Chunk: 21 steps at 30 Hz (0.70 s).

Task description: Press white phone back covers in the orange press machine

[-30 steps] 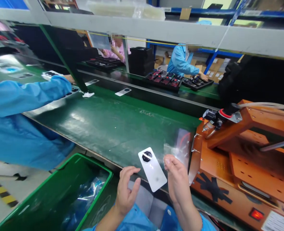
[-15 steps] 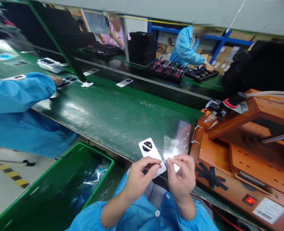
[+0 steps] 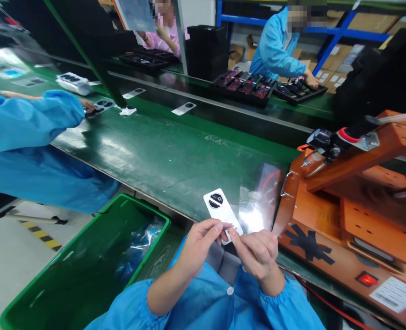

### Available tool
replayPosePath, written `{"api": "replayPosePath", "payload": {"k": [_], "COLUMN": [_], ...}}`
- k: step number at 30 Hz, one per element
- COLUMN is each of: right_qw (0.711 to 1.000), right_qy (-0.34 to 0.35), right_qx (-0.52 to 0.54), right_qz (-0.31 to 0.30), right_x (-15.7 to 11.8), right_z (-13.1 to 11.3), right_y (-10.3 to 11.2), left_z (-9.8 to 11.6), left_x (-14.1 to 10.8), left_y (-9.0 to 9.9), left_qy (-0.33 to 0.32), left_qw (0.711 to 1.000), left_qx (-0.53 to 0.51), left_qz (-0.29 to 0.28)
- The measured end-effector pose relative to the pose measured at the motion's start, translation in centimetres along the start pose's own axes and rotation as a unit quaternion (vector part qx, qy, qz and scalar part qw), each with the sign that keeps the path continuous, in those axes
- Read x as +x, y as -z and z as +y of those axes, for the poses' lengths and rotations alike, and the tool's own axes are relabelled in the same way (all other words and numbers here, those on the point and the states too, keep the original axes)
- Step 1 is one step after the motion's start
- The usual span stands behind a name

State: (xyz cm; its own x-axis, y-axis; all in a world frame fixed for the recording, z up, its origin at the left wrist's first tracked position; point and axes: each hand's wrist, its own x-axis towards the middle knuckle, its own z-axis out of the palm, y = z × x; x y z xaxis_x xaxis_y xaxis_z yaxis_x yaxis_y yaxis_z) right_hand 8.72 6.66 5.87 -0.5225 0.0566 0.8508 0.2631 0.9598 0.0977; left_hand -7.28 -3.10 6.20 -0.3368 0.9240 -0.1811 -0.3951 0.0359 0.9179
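White rectangular panel with rounded corners and a round black camera patch (image 3: 224, 212), both hands meeting over its lower end.
The bare left hand (image 3: 201, 245) has its fingers bent, thumb and forefinger pinched together; the bare right hand (image 3: 257, 251) is curled, its thumb and forefinger pinched too, the two sets of fingertips close together; whether something thin sits between them cannot be told. The panel lies at the near edge of a glossy green bench (image 3: 148, 156). Just right of the panel lies a clear, shiny plastic sheet (image 3: 262, 197); farther right stands an orange machine (image 3: 313, 206). Left of and below the panel, a green plastic bin (image 3: 62, 270) holds crumpled clear-and-blue plastic (image 3: 143, 243). Well beyond the panel lies another white panel (image 3: 180, 110).
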Motion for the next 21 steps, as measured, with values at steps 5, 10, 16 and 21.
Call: {"api": "replayPosePath", "payload": {"k": [5, 10, 16, 21], "right_qw": [1.0, 1.0, 1.0, 1.0], "right_qy": [0.005, -0.004, 0.004, 0.01], "right_qx": [0.003, 0.016, 0.001, -0.002], "right_qz": [0.002, -0.007, -0.015, -0.017], "right_x": [-0.24, -0.12, -0.41, -0.34], "right_z": [0.07, -0.02, 0.04, -0.03], "right_y": [-0.4, -0.42, -0.51, -0.5], "left_z": [0.15, 0.25, 0.06, 0.05], "left_x": [0.01, -0.04, -0.03, -0.03], "left_y": [-0.02, -0.1, -0.07, 0.0], "left_qy": [-0.002, -0.003, -0.001, 0.003], "left_qw": [1.0, 1.0, 1.0, 0.999], "left_qx": [0.008, 0.005, -0.018, -0.037], "left_qz": [0.0, 0.0, -0.009, -0.01]}}
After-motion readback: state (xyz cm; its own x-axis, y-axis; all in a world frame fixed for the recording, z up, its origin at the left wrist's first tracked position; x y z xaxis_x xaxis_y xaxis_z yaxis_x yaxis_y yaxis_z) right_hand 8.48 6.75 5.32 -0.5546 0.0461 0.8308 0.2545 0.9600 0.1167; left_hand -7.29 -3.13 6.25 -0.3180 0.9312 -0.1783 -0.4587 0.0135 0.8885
